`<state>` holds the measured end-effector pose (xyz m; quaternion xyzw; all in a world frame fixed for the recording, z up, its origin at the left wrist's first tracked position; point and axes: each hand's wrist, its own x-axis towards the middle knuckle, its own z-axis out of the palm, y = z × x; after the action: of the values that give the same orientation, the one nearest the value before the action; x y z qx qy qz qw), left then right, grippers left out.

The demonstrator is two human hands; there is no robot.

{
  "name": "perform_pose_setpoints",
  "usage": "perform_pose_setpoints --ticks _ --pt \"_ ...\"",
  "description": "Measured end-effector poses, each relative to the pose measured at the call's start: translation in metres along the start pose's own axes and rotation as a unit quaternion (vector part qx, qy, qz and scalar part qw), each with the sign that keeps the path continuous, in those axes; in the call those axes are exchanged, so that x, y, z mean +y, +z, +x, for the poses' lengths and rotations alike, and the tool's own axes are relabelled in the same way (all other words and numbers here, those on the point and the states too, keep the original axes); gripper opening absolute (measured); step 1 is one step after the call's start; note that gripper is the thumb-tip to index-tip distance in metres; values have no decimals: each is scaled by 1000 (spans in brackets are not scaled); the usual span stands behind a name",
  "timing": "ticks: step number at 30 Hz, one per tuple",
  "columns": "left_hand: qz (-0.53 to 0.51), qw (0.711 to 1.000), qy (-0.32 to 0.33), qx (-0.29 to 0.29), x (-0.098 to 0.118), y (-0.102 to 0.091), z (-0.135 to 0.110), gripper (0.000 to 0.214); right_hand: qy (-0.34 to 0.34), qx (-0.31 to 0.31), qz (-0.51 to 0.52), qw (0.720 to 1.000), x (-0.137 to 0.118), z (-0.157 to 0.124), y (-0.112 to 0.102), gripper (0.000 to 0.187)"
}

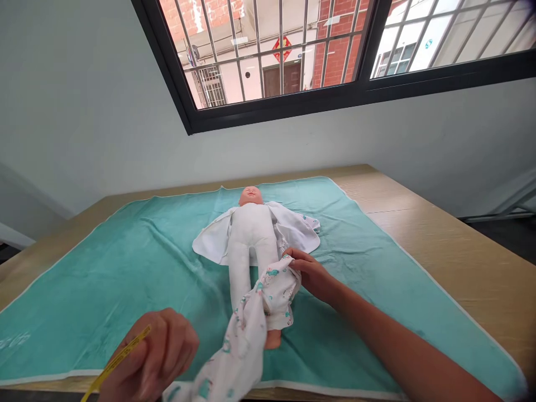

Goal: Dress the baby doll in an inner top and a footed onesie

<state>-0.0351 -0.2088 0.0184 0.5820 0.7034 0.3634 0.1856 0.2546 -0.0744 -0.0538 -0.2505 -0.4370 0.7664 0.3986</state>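
Note:
A baby doll [251, 220] with a white cloth body lies on its back, head toward the window. Under it a white baby top [299, 229] is spread out to both sides. Printed baby pants [278, 290] cover the lower part of the doll's leg on the right, and a bare foot [273, 339] shows below the cuff. The other pant leg trails toward the front edge. My right hand [314, 276] pinches the upper edge of the pants. At lower left, my left hand [153, 352] is closed, its contents hidden; a yellow printed strip [117, 363] runs across it.
A teal blanket [167, 245] with a pale border covers most of the wooden table [419, 223]. Behind the table stands a white wall with a dark-framed, barred window [276, 106].

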Motion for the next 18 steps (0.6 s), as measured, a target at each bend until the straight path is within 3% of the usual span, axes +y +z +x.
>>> perform_pose_setpoints --ticks 2,4,5,8,12,15,18 --pt "-71 995 20 -70 6 11 10 55 4 -18 -12 1000 0 0 -3 18" --pt "-125 980 27 -152 12 28 20 36 11 -45 -32 998 -1 -1 -7 29" --pt "-134 970 33 -198 14 38 22 28 15 -64 -45 997 -2 -1 -9 35" --pt "-102 946 78 -297 19 65 22 32 19 -116 -91 989 -4 -1 -14 43" --pt "-116 933 115 -322 28 75 16 4 14 -102 -138 985 -5 -3 -13 31" --pt "-214 906 56 -361 36 64 15 13 7 -64 -136 989 -3 -2 -12 28" --pt "-320 889 -19 -327 44 50 11 20 -7 -30 -144 989 -1 -1 -8 28"
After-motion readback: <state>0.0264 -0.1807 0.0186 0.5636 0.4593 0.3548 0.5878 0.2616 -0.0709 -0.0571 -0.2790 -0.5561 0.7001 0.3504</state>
